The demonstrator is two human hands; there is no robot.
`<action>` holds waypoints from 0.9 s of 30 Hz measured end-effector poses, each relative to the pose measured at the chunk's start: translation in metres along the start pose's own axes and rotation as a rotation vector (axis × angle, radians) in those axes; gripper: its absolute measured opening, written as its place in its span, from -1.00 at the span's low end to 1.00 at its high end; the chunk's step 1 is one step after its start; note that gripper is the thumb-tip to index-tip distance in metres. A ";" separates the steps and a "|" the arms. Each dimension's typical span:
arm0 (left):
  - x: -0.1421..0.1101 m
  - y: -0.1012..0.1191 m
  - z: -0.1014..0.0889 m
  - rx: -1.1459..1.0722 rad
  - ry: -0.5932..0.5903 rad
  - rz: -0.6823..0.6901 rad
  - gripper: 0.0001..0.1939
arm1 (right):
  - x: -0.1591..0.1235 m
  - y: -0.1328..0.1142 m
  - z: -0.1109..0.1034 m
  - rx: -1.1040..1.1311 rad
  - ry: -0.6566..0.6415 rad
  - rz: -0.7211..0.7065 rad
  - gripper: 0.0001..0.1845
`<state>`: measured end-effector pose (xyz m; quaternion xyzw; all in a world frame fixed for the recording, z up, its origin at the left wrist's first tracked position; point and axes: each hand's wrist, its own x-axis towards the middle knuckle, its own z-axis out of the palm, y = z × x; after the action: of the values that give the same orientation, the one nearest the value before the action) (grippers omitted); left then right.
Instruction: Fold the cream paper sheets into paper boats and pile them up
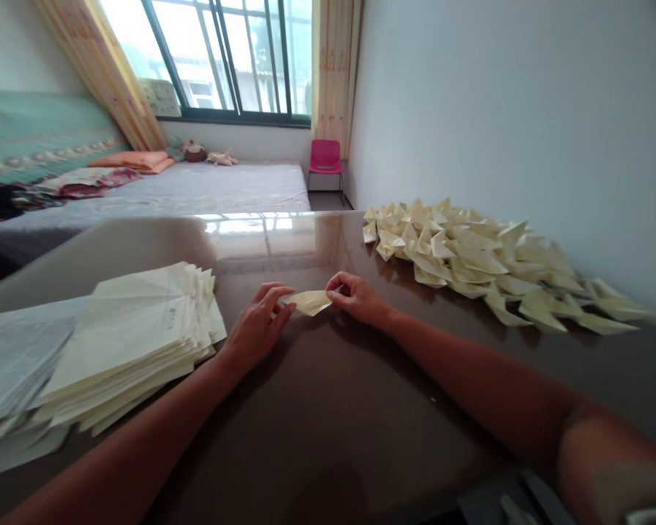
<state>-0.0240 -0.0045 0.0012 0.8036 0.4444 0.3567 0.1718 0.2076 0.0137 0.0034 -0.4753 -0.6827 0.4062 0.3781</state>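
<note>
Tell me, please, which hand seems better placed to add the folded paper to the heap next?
Right, I think: the right hand pinches the folded paper at the end nearer the heap, while the left hand sits nearer the sheet stack.

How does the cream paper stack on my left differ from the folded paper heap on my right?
The cream paper stack is flat, layered sheets; the folded paper heap is pointed, creased shapes. The stack is roughly squared up, while the heap sprawls loosely. Both rest on the brown table.
</note>
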 end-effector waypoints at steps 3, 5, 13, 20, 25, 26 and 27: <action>0.005 -0.006 0.000 0.004 0.090 -0.037 -0.62 | 0.004 0.006 0.000 0.149 0.120 0.063 -0.82; 0.006 -0.008 0.000 0.015 0.084 -0.040 -0.61 | 0.006 0.010 0.001 0.149 0.179 0.063 -0.81; 0.005 -0.016 0.002 0.076 0.019 0.038 -0.64 | 0.014 0.014 0.002 0.078 0.229 0.069 -0.85; 0.003 -0.016 0.002 0.168 -0.055 0.069 -0.65 | 0.013 0.000 -0.102 -0.114 0.513 0.041 -0.81; 0.000 -0.013 0.002 0.265 -0.069 0.091 -0.66 | 0.001 -0.014 -0.216 -0.345 0.852 0.059 -0.77; 0.000 -0.013 0.002 0.275 -0.068 0.091 -0.65 | -0.002 -0.016 -0.234 -0.393 0.906 0.074 -0.77; 0.000 -0.014 0.003 0.281 -0.066 0.089 -0.65 | -0.005 -0.017 -0.250 -0.435 0.949 0.094 -0.77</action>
<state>-0.0302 0.0032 -0.0087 0.8500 0.4478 0.2716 0.0560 0.4289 0.0539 0.1139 -0.7049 -0.4828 0.0116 0.5196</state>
